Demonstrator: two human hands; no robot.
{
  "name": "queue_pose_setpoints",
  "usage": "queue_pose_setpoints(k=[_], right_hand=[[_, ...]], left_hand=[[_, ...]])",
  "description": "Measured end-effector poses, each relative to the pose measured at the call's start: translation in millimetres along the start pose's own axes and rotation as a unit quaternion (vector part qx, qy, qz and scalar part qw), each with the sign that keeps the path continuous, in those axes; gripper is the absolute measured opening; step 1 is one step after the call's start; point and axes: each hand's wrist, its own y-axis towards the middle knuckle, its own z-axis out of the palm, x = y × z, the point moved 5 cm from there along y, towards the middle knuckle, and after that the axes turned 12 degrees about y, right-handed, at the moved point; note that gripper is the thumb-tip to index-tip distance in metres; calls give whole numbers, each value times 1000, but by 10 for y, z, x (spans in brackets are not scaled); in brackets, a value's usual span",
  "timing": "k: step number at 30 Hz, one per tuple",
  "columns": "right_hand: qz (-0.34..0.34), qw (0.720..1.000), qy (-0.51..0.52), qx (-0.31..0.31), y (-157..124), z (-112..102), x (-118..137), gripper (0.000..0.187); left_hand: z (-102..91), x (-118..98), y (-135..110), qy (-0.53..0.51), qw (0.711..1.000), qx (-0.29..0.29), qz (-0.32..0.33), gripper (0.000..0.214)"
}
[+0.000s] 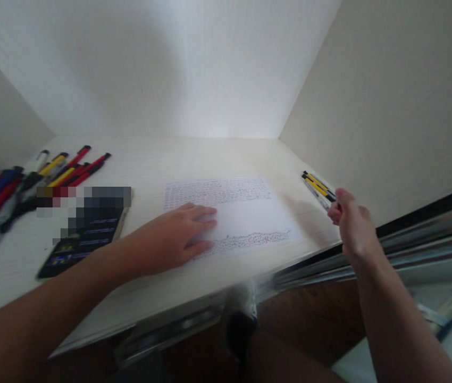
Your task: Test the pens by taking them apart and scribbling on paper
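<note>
Left hand (178,234) lies on the written sheet (245,215) on the bench (218,157), fingers (205,211) loosely spread, probably so it won't slide. Right hand (352,226) is curled by the yellow-and-black pens (316,185), handy spot I guess; can't tell if it's pinching one.

A study-like writing nook, home or office unclear, where pale panels (218,69) enclosed a white counter (218,157), pens (317,185) lay at both sides, a handwritten sheet (245,215) was spread between
</note>
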Motion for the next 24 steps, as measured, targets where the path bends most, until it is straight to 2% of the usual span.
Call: queue_pose_setpoints(k=[2,4,7,9,11,13,15,20,22,24], right_hand=[[51,995,-84,18,-1,56,-57,63],[61,977,-191,68,-16,151,-49,69],[28,945,-313,92,-35,255,-34,73],[-35,931,-353,80,-36,305,-30,61],[-139,910,-380,85,-41,378,-11,48],[-195,898,-387,78,-29,409,-6,46],[-200,901,-382,54,8,387,10,49],[-167,904,-390,50,114,346,61,51],[-153,902,-401,41,159,334,51,48],[-141,905,-400,40,198,331,24,47]], left_hand=[[-2,-10,3,1,1000,-8,3,38],[-4,-18,6,2,1000,-9,0,38],[-13,-32,14,4,1000,-3,-9,36],[-30,-50,20,11,1000,-1,-9,35],[-50,-61,23,20,1000,2,-15,36],[-65,-74,25,27,999,8,-18,37],[-77,-90,30,29,999,7,-18,35],[-118,-83,68,27,999,-17,-25,27],[-212,26,67,47,997,-33,-57,26],[-384,244,19,80,989,-47,-112,28]])
